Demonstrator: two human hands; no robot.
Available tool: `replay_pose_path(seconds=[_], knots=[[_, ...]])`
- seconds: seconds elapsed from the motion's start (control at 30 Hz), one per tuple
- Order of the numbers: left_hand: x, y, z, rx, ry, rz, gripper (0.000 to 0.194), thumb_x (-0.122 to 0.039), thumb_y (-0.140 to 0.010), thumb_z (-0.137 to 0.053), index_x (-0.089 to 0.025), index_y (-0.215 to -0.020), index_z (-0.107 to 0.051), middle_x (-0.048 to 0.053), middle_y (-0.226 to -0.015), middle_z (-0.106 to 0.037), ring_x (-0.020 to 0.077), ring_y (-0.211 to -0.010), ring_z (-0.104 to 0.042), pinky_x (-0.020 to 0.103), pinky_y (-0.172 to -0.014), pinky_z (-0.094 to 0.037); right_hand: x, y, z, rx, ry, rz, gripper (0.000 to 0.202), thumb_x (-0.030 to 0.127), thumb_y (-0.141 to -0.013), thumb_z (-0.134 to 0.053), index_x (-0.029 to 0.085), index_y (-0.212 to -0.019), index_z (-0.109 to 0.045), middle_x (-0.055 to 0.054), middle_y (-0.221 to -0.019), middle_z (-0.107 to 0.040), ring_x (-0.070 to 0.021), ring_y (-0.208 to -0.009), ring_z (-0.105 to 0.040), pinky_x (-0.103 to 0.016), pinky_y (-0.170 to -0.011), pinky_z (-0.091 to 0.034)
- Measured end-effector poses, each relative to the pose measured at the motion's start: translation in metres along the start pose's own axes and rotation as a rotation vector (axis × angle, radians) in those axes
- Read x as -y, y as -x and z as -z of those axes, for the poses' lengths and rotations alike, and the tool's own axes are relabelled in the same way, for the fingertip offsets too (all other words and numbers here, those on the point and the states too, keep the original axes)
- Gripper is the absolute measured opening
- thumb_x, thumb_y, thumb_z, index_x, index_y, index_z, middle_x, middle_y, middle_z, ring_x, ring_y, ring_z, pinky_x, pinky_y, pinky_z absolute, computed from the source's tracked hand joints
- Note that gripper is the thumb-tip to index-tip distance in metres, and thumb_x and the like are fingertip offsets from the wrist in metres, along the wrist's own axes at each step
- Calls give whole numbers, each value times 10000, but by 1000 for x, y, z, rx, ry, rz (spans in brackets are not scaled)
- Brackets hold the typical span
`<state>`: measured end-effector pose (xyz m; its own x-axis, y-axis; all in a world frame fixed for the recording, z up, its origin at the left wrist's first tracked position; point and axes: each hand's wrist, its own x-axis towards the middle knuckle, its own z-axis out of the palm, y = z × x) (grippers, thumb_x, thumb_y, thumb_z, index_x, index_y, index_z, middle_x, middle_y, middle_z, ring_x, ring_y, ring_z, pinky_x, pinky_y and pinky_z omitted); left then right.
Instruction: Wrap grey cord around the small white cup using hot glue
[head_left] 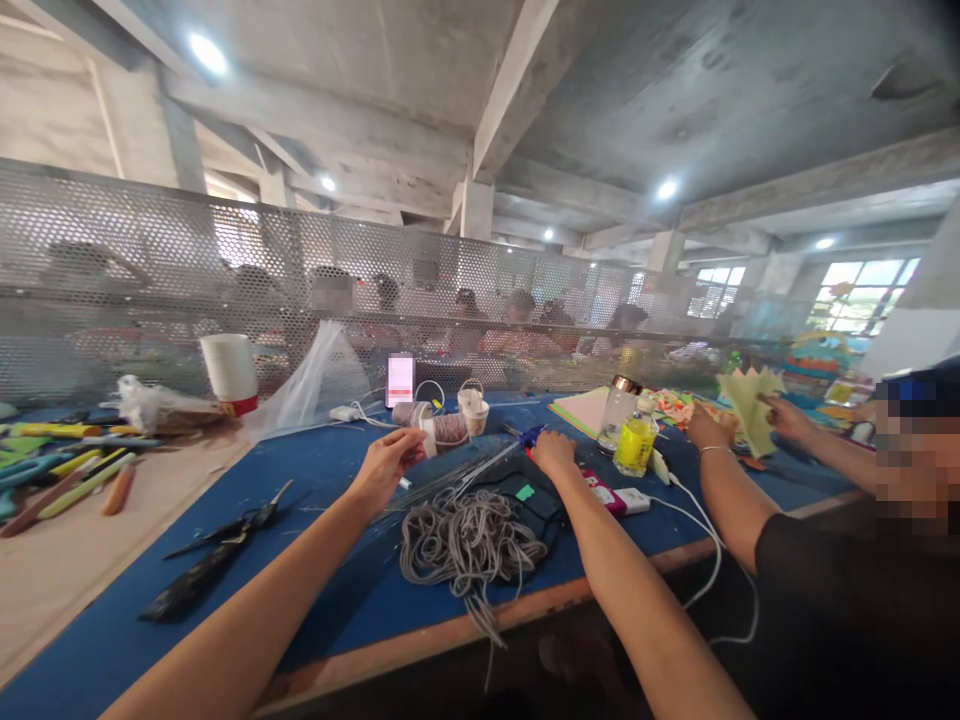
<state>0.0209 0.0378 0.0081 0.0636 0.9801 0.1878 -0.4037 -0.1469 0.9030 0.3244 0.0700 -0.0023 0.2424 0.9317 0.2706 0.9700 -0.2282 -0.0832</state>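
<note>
My left hand (pixel 388 465) is above the blue tabletop with thumb and fingers pinched together; whatever may be between them is too small to make out. Just beyond it lie a wound roll of cord (pixel 450 430) and a small white basket (pixel 472 410). My right hand (pixel 553 455) is closed at a small blue tool (pixel 531 436), whose kind is partly hidden by the fingers. Thin clear strands (pixel 480 470) stretch across the table between both hands. Nearer to me lies a loose heap of grey cord (pixel 469 545), its ends hanging over the table edge.
Black-handled scissors (pixel 221 555) lie at left, with more tools (pixel 82 480) and paper cups (pixel 229 370) beyond. A phone (pixel 400 380) stands at the back. Right are a yellow bottle (pixel 635 445), a power strip (pixel 615 495) and a co-worker's hands holding green paper (pixel 752 405).
</note>
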Motion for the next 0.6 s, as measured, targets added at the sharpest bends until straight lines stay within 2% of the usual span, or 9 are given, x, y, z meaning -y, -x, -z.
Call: replay_pose_path(seconds=[0.17, 0.37, 0.6], knots=[[-1, 0, 0, -18, 26, 7, 249, -304, -590, -806, -137, -748, -712, 1, -672, -642, 100, -624, -584, 233, -683, -482, -1, -1, 0, -32, -55, -38, 331, 241, -807, -575, 52, -1077, -612, -241, -1070, -623, -299, -1048, -602, -391, -853, -457], [-6, 1, 0, -87, 52, -20, 252, -297, -579, -807, -130, -736, -705, -2, -650, -641, 97, -610, -582, 233, -669, -485, -3, -1, 7, -158, -193, -61, 372, 306, -866, -499, 52, -1136, -528, -240, -1076, -607, -278, -999, -626, -352, -840, -455], [-3, -2, 1, -112, 35, -27, 266, -304, -576, -806, -131, -751, -704, 6, -683, -648, 105, -629, -586, 236, -673, -488, 6, -6, 22, -276, -477, 2, 417, 405, -921, -361, 105, -1157, -530, -134, -982, -672, -204, -918, -642, -257, -775, -460]])
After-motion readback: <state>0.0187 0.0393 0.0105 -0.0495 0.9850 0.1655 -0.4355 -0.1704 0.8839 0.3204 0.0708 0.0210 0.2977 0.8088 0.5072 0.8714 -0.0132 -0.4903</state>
